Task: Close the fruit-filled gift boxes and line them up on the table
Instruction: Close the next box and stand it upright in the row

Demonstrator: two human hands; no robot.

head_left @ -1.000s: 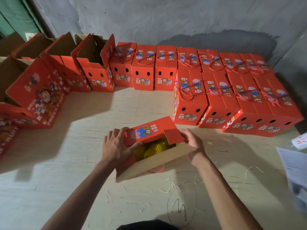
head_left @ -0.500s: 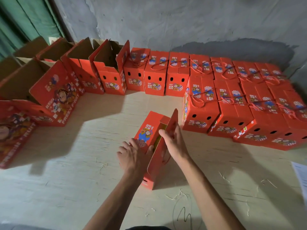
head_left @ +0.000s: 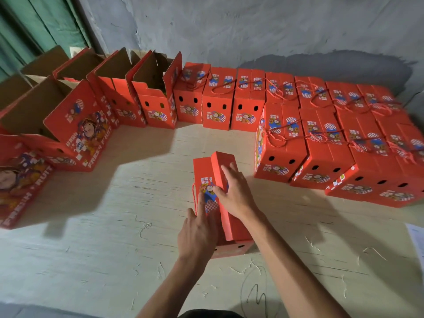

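Observation:
A red gift box [head_left: 204, 171] stands on the wooden table [head_left: 114, 226] in front of me, both top flaps folded down. My right hand [head_left: 236, 193] lies flat on the right flap with straight fingers. My left hand [head_left: 198, 230] rests at the near left of the lid, one finger stretched along the left flap. A red cord handle [head_left: 193, 196] hangs down the box's left side. Closed red boxes [head_left: 282, 143] stand in two rows at the right and back.
Several open red boxes [head_left: 156, 97] with raised flaps line the back left and left side. A grey wall rises behind the rows. White paper [head_left: 416, 235] lies at the right table edge. Bare wood spreads to my left and near front.
The box's upright right flap has come down onto the top, with my right hand flattening it. My left hand has shifted onto the near end of the lid. The fruit inside no longer shows.

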